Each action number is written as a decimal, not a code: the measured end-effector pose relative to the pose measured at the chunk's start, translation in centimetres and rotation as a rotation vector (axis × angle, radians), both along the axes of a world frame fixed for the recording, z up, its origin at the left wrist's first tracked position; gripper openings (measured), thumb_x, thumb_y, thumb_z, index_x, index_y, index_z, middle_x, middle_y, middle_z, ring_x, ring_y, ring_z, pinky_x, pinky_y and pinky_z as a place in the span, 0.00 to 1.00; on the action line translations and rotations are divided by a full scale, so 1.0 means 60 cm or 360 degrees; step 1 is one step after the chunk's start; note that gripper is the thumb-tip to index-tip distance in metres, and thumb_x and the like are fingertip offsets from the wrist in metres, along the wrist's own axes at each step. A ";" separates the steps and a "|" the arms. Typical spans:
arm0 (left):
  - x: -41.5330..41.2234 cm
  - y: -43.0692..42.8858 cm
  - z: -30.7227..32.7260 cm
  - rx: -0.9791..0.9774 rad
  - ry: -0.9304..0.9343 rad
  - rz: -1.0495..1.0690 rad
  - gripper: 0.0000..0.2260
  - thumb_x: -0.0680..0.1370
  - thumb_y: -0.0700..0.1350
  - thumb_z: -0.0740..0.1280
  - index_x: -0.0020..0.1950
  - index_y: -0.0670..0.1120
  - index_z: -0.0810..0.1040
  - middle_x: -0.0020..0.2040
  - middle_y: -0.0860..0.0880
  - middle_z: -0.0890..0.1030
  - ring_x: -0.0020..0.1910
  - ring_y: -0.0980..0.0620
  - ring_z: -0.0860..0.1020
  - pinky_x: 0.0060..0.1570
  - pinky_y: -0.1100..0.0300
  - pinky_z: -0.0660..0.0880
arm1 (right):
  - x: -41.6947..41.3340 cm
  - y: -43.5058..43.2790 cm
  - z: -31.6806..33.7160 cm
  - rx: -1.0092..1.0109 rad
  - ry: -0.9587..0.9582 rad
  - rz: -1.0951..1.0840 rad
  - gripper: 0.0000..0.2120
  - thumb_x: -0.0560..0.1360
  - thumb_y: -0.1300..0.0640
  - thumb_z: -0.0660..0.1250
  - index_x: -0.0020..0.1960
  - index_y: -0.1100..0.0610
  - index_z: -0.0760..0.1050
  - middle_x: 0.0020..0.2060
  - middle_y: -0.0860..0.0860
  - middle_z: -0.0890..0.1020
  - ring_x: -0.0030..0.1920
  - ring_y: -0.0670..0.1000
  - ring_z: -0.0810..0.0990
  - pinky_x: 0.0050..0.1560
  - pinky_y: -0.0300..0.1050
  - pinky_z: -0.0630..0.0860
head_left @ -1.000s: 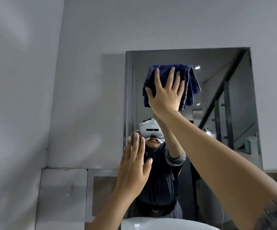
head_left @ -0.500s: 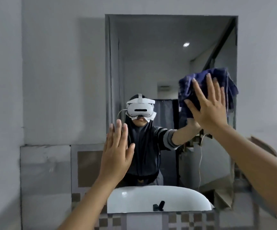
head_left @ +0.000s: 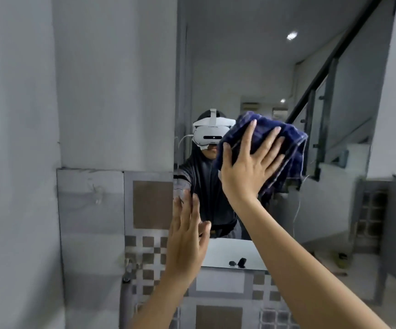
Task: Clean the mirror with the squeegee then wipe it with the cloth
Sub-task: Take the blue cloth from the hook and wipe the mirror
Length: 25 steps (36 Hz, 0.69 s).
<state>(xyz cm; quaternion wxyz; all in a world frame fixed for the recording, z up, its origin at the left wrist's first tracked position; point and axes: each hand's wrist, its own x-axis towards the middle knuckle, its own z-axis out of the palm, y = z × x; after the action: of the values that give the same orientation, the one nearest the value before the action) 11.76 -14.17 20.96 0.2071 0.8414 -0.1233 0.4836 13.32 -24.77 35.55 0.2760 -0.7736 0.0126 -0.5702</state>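
A tall wall mirror [head_left: 251,74] fills the middle of the view and reflects a person with a white headset. My right hand [head_left: 249,167] presses a bunched dark blue cloth [head_left: 287,148] flat against the glass near the mirror's middle, fingers spread over it. My left hand [head_left: 187,236] rests open with its palm at the mirror's lower left edge, holding nothing. No squeegee is in sight.
A grey wall [head_left: 111,79] runs left of the mirror, with checkered tiles [head_left: 144,245] below it. A tap [head_left: 128,269] sticks out at the lower left. The mirror reflects a white basin [head_left: 228,252] and a stair railing [head_left: 330,67].
My right hand has carried the cloth from the top of the mirror to its right side, then down and left to the middle. The view has tilted downward. My left hand stays against the mirror's left edge.
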 end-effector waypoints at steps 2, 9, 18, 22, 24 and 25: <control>-0.001 0.001 -0.009 -0.0040 0.0005 0.0008 0.32 0.78 0.49 0.63 0.75 0.42 0.49 0.77 0.44 0.49 0.75 0.45 0.47 0.72 0.57 0.50 | -0.003 0.029 0.015 -0.0367 -0.0026 0.0045 0.30 0.77 0.40 0.52 0.75 0.47 0.47 0.75 0.61 0.47 0.75 0.62 0.45 0.72 0.59 0.39; -0.001 -0.001 -0.040 -0.0089 -0.0037 -0.0010 0.32 0.78 0.51 0.60 0.75 0.44 0.47 0.77 0.47 0.46 0.75 0.46 0.46 0.68 0.54 0.58 | 0.011 0.020 0.008 -0.1572 -0.0296 0.0063 0.27 0.77 0.43 0.54 0.74 0.47 0.55 0.75 0.59 0.57 0.74 0.62 0.54 0.73 0.60 0.48; 0.001 -0.004 -0.037 -0.0080 -0.0118 -0.0023 0.30 0.77 0.49 0.61 0.74 0.40 0.54 0.76 0.42 0.52 0.75 0.43 0.50 0.68 0.46 0.64 | 0.011 -0.119 0.011 -0.2047 -0.0285 -0.0019 0.26 0.78 0.39 0.52 0.74 0.44 0.55 0.75 0.55 0.57 0.75 0.58 0.55 0.74 0.56 0.53; 0.003 -0.002 -0.016 -0.0051 -0.0163 -0.0016 0.29 0.77 0.50 0.59 0.74 0.39 0.53 0.76 0.42 0.53 0.75 0.45 0.51 0.72 0.52 0.55 | 0.006 -0.179 0.028 -0.1925 -0.0263 -0.0069 0.26 0.78 0.38 0.53 0.74 0.44 0.56 0.75 0.55 0.57 0.74 0.58 0.56 0.73 0.56 0.55; 0.005 0.000 0.009 -0.0028 -0.0188 -0.0016 0.30 0.78 0.50 0.59 0.75 0.41 0.51 0.76 0.43 0.52 0.75 0.47 0.50 0.73 0.53 0.53 | 0.005 -0.207 0.038 -0.1834 -0.0223 -0.0120 0.27 0.77 0.38 0.52 0.74 0.44 0.55 0.75 0.56 0.57 0.75 0.58 0.55 0.74 0.56 0.54; 0.006 0.000 0.024 -0.0028 -0.0202 -0.0019 0.30 0.78 0.50 0.59 0.75 0.41 0.50 0.76 0.43 0.52 0.75 0.47 0.50 0.73 0.54 0.53 | 0.004 -0.220 0.043 -0.1770 -0.0211 -0.0146 0.27 0.77 0.38 0.52 0.74 0.44 0.54 0.75 0.56 0.56 0.75 0.58 0.55 0.74 0.56 0.53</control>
<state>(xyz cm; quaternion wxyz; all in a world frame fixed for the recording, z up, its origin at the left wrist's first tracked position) 12.14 -14.15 22.40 0.2093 0.8064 -0.1369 0.5358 13.58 -37.98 38.12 -0.1982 -0.7639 -0.2736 -0.5498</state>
